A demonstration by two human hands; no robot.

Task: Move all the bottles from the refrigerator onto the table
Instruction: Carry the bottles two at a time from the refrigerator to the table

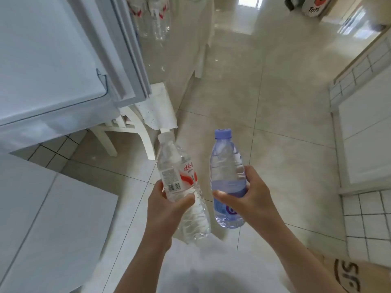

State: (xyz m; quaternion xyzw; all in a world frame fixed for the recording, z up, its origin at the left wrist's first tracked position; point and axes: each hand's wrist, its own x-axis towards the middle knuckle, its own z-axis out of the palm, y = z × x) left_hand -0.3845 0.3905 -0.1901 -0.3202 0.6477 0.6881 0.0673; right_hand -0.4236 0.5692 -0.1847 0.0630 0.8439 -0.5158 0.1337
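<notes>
Refrigerator (48, 66): fills the upper left, its white door standing open; two more bottles (152, 17) show at the top, blurred, beyond the door edge, and whether they sit on a table or a shelf cannot be told.

Floor (275, 102): glossy pale tile runs ahead; a white chair (135, 125) stands just beside the refrigerator. No table top can be made out for certain, so the set-down spot must first be found.

Red-label bottle (179, 178): clear, white cap, held in the air over the floor. Its long axis tilts, cap pointing up and away to the left, base toward the person.

Purple bottle (228, 180): tinted, purple cap, near upright, just right of the first; the two are near but appear apart.

Left hand (167, 206): fingers and thumb curled round the red-label bottle below its label, so most of the bottle projects forward of the grip.

Right hand (251, 193): fingers wrapped round the purple bottle at mid-body, thumb across the front.

Judgement: both bottles are out and in carry; the purple one is readier to stand down, the tilted one needs righting first.
</notes>
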